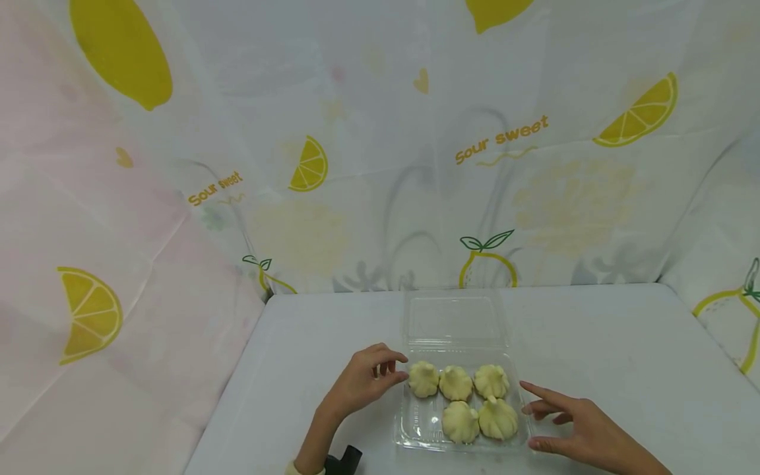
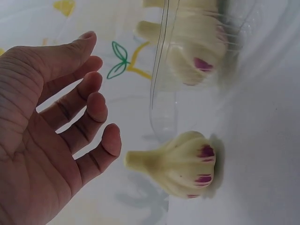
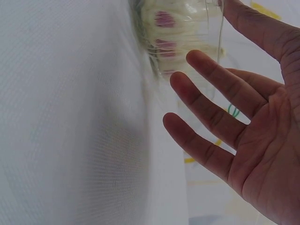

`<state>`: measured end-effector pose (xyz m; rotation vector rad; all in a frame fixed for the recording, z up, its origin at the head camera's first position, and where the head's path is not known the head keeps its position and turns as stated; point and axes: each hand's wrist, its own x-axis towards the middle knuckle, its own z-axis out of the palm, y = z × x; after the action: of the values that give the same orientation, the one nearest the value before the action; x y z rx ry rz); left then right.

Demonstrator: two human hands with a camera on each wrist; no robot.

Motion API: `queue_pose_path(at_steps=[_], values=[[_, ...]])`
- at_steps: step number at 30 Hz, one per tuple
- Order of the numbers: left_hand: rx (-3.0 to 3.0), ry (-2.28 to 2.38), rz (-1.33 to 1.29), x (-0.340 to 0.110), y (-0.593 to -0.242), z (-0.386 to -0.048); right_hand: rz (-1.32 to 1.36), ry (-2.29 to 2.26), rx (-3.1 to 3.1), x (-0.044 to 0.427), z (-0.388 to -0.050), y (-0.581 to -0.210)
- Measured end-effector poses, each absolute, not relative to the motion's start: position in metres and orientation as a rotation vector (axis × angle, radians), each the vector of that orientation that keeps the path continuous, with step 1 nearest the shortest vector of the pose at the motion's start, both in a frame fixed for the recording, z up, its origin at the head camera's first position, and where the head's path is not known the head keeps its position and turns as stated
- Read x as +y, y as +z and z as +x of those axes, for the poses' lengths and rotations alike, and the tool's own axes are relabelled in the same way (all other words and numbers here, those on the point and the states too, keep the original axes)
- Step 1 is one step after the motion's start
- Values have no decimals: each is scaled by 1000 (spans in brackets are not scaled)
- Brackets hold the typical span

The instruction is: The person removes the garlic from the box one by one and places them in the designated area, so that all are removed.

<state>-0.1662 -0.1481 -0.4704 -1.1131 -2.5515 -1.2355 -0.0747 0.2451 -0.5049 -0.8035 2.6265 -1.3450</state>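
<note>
A clear plastic clamshell box (image 1: 421, 429) stands with its lid (image 1: 454, 320) folded back. Several garlic bulbs (image 1: 460, 422) sit inside it, and its near left corner area holds none. My left hand (image 1: 368, 376) hovers at the box's left side, fingers loosely bent and holding nothing. In the left wrist view, one garlic bulb (image 2: 180, 166) with purple streaks stands upright on the table outside the box, just under that hand; in the head view the hand seems to hide it. My right hand (image 1: 564, 422) is spread at the box's right wall, at least one fingertip at or touching it.
A white table (image 1: 309, 316) carries the box. Behind and beside it hang white cloth walls (image 1: 368, 99) printed with lemons. A black wrist camera (image 1: 346, 460) shows at the left wrist.
</note>
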Motion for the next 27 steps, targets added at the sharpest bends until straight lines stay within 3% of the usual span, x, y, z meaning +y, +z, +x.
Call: queue_pose_path(at_steps=[27], values=[[-2564,-1167,-1366,-106,-476,-152,-837,-1365,2639,245,-75,-506]])
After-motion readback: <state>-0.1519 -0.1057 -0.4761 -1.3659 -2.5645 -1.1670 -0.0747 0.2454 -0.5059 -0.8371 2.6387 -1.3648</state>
